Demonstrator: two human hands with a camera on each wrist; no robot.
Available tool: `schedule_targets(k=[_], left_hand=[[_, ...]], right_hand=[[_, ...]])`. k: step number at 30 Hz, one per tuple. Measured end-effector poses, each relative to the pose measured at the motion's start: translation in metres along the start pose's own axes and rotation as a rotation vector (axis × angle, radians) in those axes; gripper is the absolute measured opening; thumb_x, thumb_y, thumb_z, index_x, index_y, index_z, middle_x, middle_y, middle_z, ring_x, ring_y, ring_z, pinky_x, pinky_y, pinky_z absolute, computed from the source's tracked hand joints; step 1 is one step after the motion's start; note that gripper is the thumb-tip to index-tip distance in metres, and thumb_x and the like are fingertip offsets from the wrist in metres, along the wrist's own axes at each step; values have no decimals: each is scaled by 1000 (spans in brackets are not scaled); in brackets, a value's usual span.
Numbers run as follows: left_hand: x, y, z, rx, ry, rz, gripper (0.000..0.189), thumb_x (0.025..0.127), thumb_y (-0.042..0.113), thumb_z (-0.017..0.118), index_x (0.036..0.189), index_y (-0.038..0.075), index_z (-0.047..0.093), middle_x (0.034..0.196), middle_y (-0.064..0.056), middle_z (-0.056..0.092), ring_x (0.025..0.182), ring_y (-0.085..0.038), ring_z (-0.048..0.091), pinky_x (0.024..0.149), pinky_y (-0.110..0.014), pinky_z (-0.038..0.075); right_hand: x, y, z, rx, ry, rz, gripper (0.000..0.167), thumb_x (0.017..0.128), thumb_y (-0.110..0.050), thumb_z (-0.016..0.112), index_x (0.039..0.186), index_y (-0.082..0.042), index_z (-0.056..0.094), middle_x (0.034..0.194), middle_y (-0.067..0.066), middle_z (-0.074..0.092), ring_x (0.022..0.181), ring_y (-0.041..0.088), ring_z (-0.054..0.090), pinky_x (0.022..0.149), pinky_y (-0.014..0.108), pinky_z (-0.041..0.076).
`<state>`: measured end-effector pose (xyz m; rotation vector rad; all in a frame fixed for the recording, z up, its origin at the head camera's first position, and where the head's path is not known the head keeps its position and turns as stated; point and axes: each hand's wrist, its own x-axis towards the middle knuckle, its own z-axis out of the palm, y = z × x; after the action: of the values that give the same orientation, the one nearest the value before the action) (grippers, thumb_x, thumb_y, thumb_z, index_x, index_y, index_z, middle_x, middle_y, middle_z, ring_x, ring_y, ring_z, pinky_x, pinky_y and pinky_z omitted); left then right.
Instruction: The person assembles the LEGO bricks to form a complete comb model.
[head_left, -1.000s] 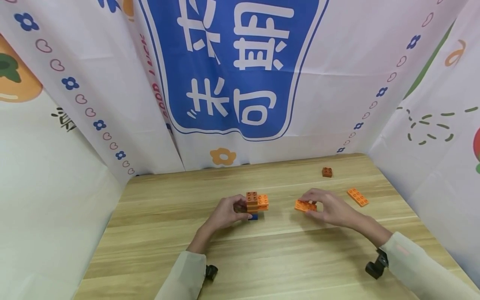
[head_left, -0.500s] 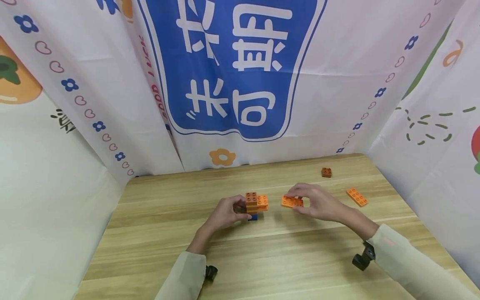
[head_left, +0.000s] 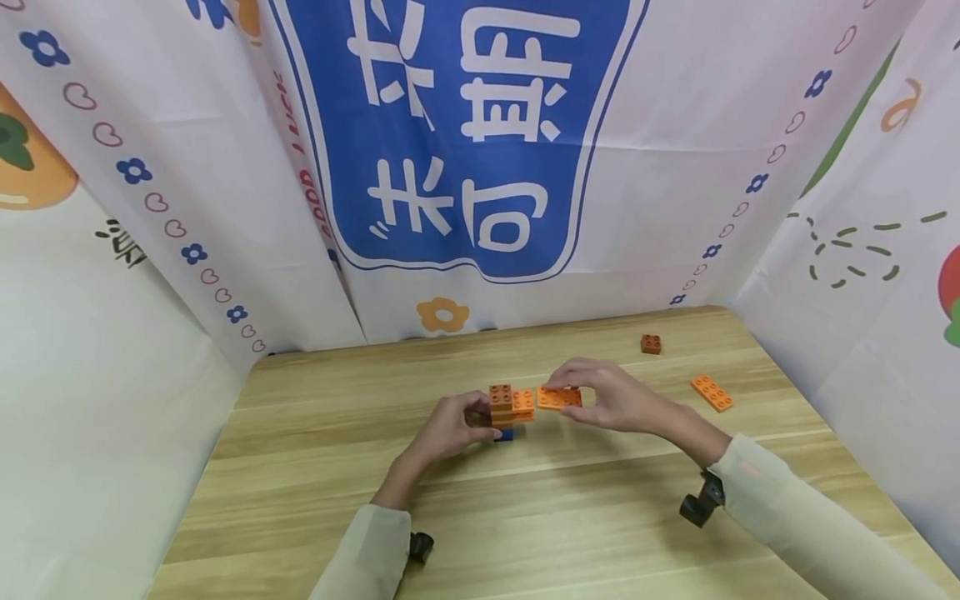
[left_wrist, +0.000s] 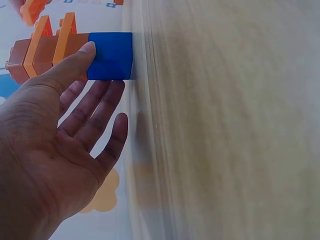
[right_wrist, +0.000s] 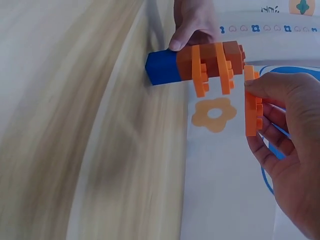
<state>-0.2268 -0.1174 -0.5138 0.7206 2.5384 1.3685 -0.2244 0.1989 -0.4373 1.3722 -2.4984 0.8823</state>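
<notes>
Left hand (head_left: 444, 429): fingers clamped on upright stack of brown, orange and blue plastic blocks (head_left: 501, 402), standing on wood-grain tabletop (head_left: 555, 525). Right hand (head_left: 611, 400): fingers pinching flat orange studded plastic plate (head_left: 552, 399), held up near stack's top. Small brown studded block (head_left: 651, 344), second orange plate (head_left: 712, 393) lie farther right.

The pale tabletop (head_left: 480, 525) was streaked with wood grain. Near its middle, a brick stack (head_left: 501, 400) was stood upright on its blue base (left_wrist: 111, 56). Studs up, a small brown brick (head_left: 651, 344) was seen at the far right and, nearer, a flat orange brick (head_left: 712, 393).
</notes>
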Motion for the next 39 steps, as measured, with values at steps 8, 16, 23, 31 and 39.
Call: schedule_targets(k=[8, 16, 23, 31, 39], left_hand=[[2, 0, -1, 2, 5, -2, 29, 88, 12, 88, 113, 8, 73, 107, -3, 76, 97, -15, 72, 82, -26, 60], [3, 0, -1, -5, -2, -1, 29, 88, 11, 88, 113, 8, 73, 108, -4, 77, 97, -15, 73, 84, -27, 61], [3, 2, 0, -38, -20, 0, 29, 89, 8, 87, 115, 7, 73, 110, -5, 77, 99, -17, 74, 86, -28, 62], [1, 3, 0, -55, -22, 2, 27, 90, 8, 86, 114, 8, 73, 110, -5, 77, 99, -17, 75, 86, -28, 62], [1, 2, 1, -61, -21, 9, 28, 90, 6, 86, 114, 8, 73, 110, -5, 77, 99, -17, 75, 86, -28, 62]], right_hand=[[19, -5, 2, 18, 8, -41, 35, 87, -10, 87, 120, -7, 79, 119, 6, 76, 110, 22, 71, 93, 40, 61], [32, -9, 10, 49, 19, -57, 34, 86, -4, 87, 118, -5, 79, 117, 6, 76, 109, 22, 71, 93, 41, 61], [39, -10, 16, 71, 4, -34, 34, 87, -5, 86, 119, -7, 79, 119, 4, 75, 111, 20, 70, 95, 40, 60], [47, -10, 22, 65, -6, -56, 32, 87, -5, 86, 118, -6, 79, 119, 5, 75, 111, 21, 70, 96, 39, 60], [54, -14, 22, 80, -28, -37, 31, 89, -7, 85, 120, -6, 79, 120, 6, 75, 110, 20, 70, 94, 36, 61]])
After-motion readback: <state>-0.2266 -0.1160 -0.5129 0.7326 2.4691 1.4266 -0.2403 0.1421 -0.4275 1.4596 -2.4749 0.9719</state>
